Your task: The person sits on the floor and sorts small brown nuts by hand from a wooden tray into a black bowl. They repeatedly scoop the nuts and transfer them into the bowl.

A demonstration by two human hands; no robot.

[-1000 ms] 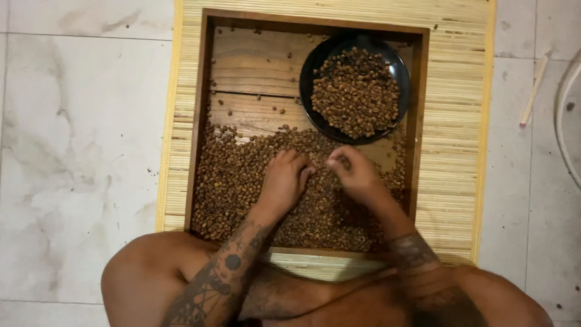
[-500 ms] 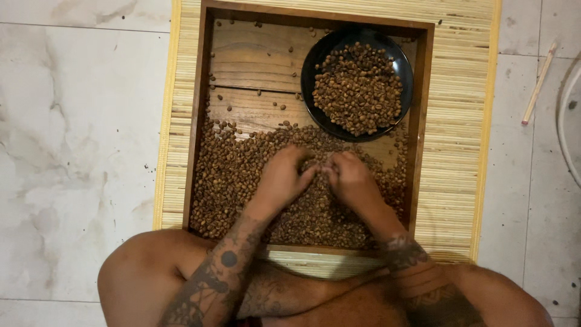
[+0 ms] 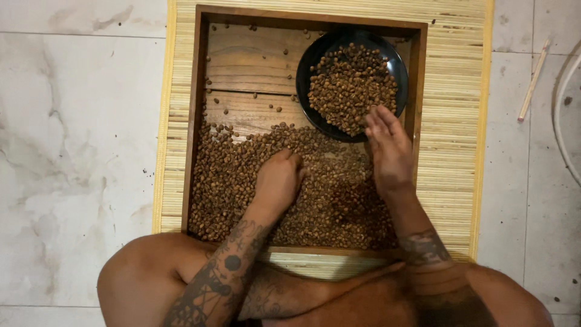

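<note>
— What did the place look like?

— I saw a floor of pale marbled tiles (image 3: pixel 72 151). On it lay a bamboo mat (image 3: pixel 451 151) with a yellow edge, and on the mat stood a square wooden tray (image 3: pixel 254 60). A thin stick (image 3: pixel 533 80) lay on the tiles at the right, well apart from the mat.

— And what was in the tray?

— The near half of it was covered with brown coffee beans (image 3: pixel 230 181); the far half was mostly bare wood with only some single beans. In the far right corner of the tray stood a black bowl (image 3: pixel 308 60), with a heap of the same beans inside.

— Where were the hands?

— I saw the left hand (image 3: pixel 278 180) lying on the beans in the middle of the tray, knuckles up, the fingers curled down into the layer. I could not tell whether its grip held any beans. The right hand (image 3: pixel 389 151) was at the near rim of the bowl, flat, the fingers straight and close to each other, tips pointing over the bowl. Its grip was apart; I saw nothing held in it.

— And the person?

— Sitting at the near edge of the tray, both forearms tattooed, the knees at the bottom of the view.
</note>
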